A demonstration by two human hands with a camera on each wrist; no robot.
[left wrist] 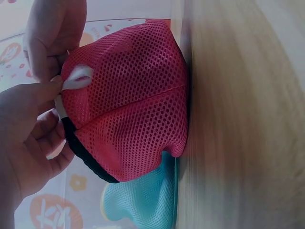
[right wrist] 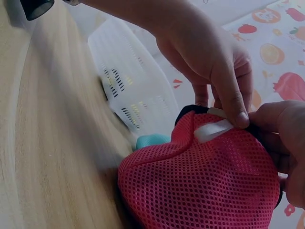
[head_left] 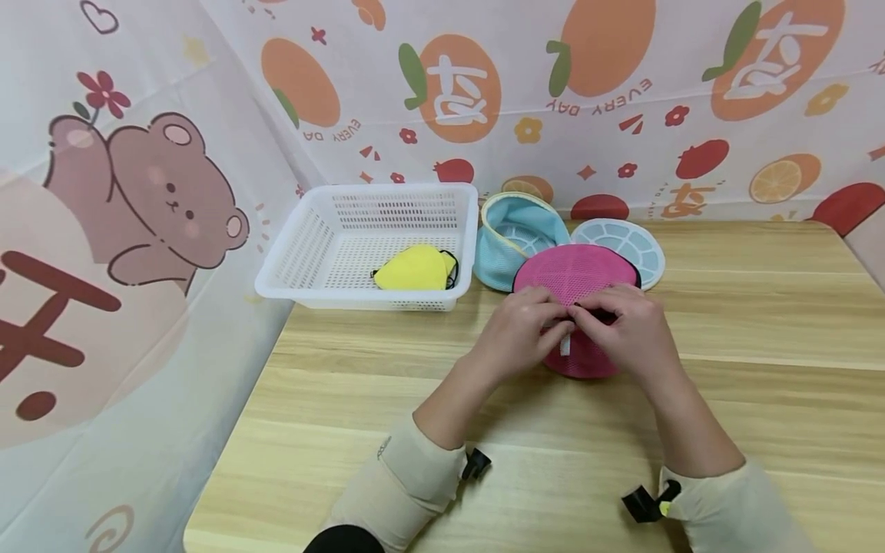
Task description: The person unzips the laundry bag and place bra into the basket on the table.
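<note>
1. Okay, pink mesh bag [head_left: 570, 269]: in front of the person, off to the right of the basket [head_left: 297, 290], lower end against the desk [head_left: 346, 399].
2. Left hand [head_left: 515, 330]: grip pinching the bag's rim, thumb right beside a small white loop [left wrist: 78, 78].
3. Right hand [head_left: 631, 326]: grip pinching same rim, just beside the left one; fingertips of both nearly meet.
4. Rim has black trim [left wrist: 90, 157], with a white stretch next to the loop. Loop lies against the mesh, on the side toward the person.
5. Blue mesh bag [head_left: 492, 257] sits behind and left of the pink one, pale edging, mouth open, between it and the basket.
6. Round light-blue piece [head_left: 632, 247], spoke pattern, behind pink bag to the right, partly covered by it in the head view.
7. Basket: white plastic, slotted walls, on desk. Yellow pouch [head_left: 411, 269] inside, near side, black cord [head_left: 452, 270] at its right end.
8. Printed cloth [head_left: 470, 165] behind the desk, fruit pattern.
</note>
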